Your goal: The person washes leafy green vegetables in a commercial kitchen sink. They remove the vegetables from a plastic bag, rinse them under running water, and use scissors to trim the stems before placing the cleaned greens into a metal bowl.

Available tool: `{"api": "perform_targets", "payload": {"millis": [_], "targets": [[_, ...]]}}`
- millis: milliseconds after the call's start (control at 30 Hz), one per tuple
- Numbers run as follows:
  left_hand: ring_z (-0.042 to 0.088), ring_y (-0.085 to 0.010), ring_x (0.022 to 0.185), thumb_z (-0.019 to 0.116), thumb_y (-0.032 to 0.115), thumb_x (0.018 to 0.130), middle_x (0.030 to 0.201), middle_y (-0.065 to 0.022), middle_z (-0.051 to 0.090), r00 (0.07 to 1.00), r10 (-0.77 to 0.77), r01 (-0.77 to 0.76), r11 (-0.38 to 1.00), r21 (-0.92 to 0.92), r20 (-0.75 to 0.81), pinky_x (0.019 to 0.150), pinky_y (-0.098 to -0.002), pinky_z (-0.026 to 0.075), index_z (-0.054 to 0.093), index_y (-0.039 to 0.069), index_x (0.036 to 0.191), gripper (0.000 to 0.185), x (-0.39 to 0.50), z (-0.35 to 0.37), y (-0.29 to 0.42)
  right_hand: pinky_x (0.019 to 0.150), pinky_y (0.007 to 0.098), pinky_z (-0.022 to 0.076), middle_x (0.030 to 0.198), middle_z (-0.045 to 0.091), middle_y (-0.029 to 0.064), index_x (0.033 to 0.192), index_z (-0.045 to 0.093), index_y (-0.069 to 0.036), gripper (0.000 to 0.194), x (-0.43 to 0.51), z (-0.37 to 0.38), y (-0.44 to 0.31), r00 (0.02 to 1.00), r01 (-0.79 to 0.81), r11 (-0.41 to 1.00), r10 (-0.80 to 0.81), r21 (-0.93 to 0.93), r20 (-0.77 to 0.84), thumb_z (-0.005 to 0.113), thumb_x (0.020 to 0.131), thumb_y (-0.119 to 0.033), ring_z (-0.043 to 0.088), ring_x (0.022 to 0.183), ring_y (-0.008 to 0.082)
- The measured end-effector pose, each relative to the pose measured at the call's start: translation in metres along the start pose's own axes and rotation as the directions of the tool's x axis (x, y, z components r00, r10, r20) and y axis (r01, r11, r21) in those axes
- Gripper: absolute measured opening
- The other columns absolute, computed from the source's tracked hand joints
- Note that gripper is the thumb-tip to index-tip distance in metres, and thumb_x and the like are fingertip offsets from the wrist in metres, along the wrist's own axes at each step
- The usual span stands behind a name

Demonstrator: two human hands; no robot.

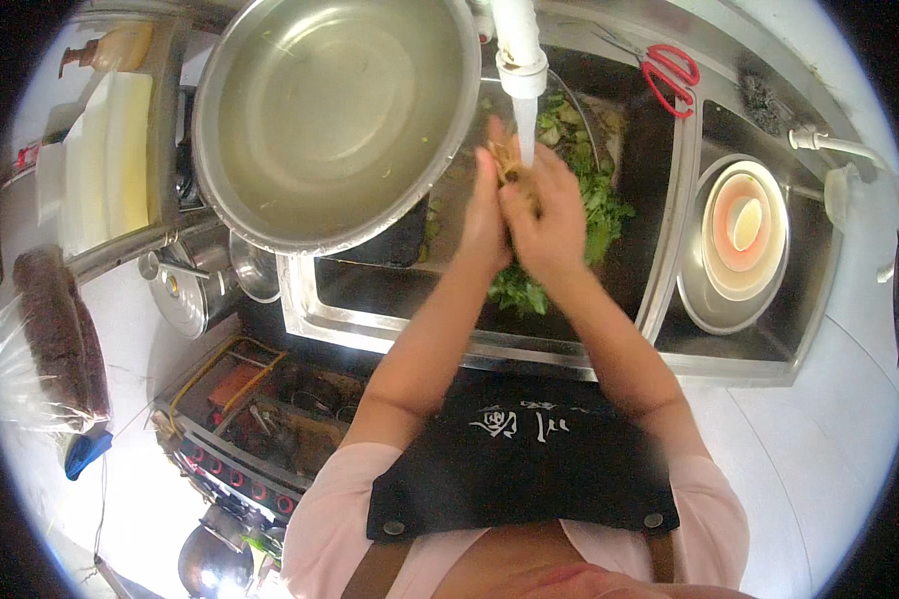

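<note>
Water runs from a white tap spout (pixel 523 67) onto both hands over a steel sink. My left hand (pixel 485 213) and my right hand (pixel 547 213) are pressed together around a light brown, root-like item (pixel 506 159), mostly covered by the fingers. What it is exactly I cannot tell. Beneath the hands, leafy green herbs (pixel 603 213) lie in the sink, and a clear bowl (pixel 588 123) with cut greens sits partly behind my right hand.
A large steel basin (pixel 330 112) of cloudy water stands at the upper left. Red-handled scissors (pixel 670 75) rest on the sink's back rim. Nested bowls (pixel 742 232) occupy the right sink compartment. A lidded steel pot (pixel 176 296) is at the left.
</note>
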State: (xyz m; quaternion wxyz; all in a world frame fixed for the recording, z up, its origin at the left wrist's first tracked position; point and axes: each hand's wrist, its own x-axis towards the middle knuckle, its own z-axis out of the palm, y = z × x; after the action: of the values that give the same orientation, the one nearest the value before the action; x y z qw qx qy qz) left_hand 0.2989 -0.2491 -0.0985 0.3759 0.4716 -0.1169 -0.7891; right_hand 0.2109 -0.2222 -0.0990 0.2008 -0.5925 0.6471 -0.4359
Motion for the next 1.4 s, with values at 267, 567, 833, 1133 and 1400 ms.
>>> {"api": "perform_targets", "payload": {"millis": [267, 567, 833, 1133, 1400], "targets": [[0.053, -0.0192, 0.113, 0.044, 0.05, 0.097, 0.13, -0.0088, 0.053, 0.99, 0.138, -0.14, 0.976, 0.169, 0.02, 0.096, -0.0319, 0.042, 0.045, 0.009, 0.139, 0.059, 0.003, -0.008, -0.018, 0.095, 0.0457, 0.0392, 0.125, 0.054, 0.0189, 0.126, 0.061, -0.013, 0.043, 0.021, -0.005, -0.013, 0.922, -0.387, 0.903, 0.383, 0.189, 0.058, 0.058, 0.084, -0.022, 0.053, 0.108, 0.0368], [0.048, -0.0181, 0.121, 0.042, 0.04, 0.099, 0.141, -0.005, 0.046, 0.993, 0.107, -0.112, 0.98, 0.165, 0.041, 0.105, -0.0326, 0.035, 0.04, 0.013, 0.142, 0.05, 0.008, -0.012, -0.024, 0.092, 0.043, 0.0407, 0.112, 0.061, 0.0175, 0.12, 0.062, -0.011, 0.038, 0.026, 0.002, -0.013, 0.933, -0.359, 0.931, 0.355, 0.072, 0.053, 0.061, 0.085, -0.025, 0.055, 0.103, 0.0358], [0.028, -0.0235, 0.137, 0.03, 0.054, 0.1, 0.153, -0.0086, 0.024, 0.953, 0.161, -0.145, 0.986, -0.079, 0.256, 0.112, -0.0388, 0.025, 0.01, 0.019, 0.154, 0.067, 0.016, -0.011, -0.01, 0.084, 0.0415, 0.0454, 0.101, 0.064, 0.0176, 0.113, 0.063, -0.006, 0.042, 0.028, 0.009, -0.005, 0.993, -0.113, 0.993, 0.112, -0.039, -0.043, 0.067, 0.08, -0.032, 0.059, 0.094, 0.0348], [0.042, -0.0244, 0.127, 0.092, 0.02, 0.055, 0.138, -0.0116, 0.042, 0.888, 0.163, -0.389, 0.767, 0.511, 0.43, 0.107, -0.0391, 0.035, 0.022, 0.003, 0.144, 0.115, -0.02, -0.004, -0.003, 0.068, 0.034, 0.0471, 0.077, 0.063, 0.0112, 0.089, 0.063, -0.002, 0.034, 0.074, -0.066, -0.042, 0.914, -0.36, 0.912, 0.301, 0.198, 0.273, 0.062, 0.084, -0.036, 0.058, 0.073, 0.022], [0.06, -0.0195, 0.1, 0.075, 0.02, 0.075, 0.11, -0.0093, 0.063, 0.995, 0.064, -0.019, 0.865, 0.501, -0.073, 0.085, -0.035, 0.048, 0.061, -0.001, 0.113, 0.045, -0.022, -0.016, 0.001, 0.083, 0.0306, 0.0461, 0.116, 0.058, 0.0104, 0.13, 0.048, -0.008, 0.049, 0.102, -0.029, -0.029, 0.68, -0.732, 0.499, 0.505, 0.464, 0.531, 0.062, 0.088, -0.028, 0.056, 0.103, 0.018]]}}
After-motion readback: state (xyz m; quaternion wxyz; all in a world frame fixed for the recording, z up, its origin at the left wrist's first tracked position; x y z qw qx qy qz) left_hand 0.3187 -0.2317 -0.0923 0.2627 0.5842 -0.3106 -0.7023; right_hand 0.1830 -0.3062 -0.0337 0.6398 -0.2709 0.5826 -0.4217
